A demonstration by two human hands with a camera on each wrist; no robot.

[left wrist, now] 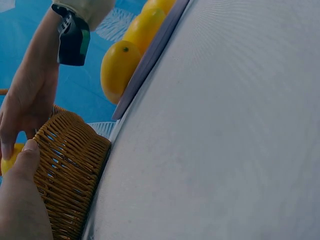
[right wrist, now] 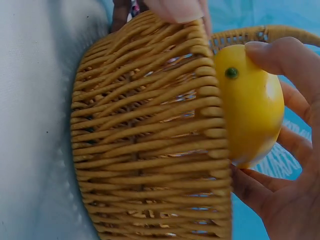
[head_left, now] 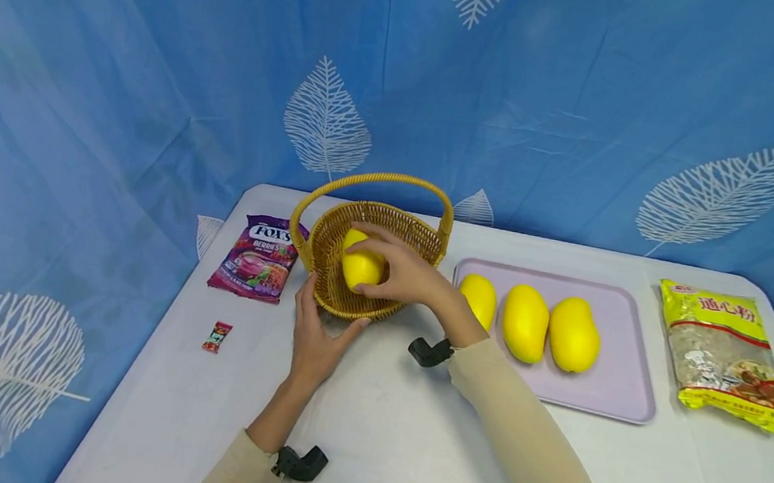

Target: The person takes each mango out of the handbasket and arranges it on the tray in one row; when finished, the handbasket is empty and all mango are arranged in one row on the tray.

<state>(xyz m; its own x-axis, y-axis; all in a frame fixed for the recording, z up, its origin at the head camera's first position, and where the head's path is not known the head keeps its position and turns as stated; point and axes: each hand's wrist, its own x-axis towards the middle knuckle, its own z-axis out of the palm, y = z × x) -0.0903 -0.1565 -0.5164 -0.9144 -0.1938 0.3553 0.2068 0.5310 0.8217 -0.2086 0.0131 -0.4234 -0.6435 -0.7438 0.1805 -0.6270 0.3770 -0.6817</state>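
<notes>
A yellow mango (head_left: 361,264) is in my right hand (head_left: 401,267), thumb on one side and fingers round the other. It sits at the mouth of a brown wicker basket (head_left: 329,243) with an arched handle; in the right wrist view the mango (right wrist: 250,100) shows above the woven rim, its green stem spot towards the camera. My left hand (head_left: 319,345) grips the basket's near left side, and in the left wrist view the thumb lies at the rim. The left fingers are partly hidden behind the basket wall.
Right of the basket, a pale lilac tray (head_left: 620,364) bears three mangoes (head_left: 525,323). A yellow pasta bag (head_left: 728,356) lies at the far right. Left of the basket are a purple candy bag (head_left: 259,259) and a small wrapped candy (head_left: 217,337). A blue curtain (head_left: 550,133) hangs behind the white table.
</notes>
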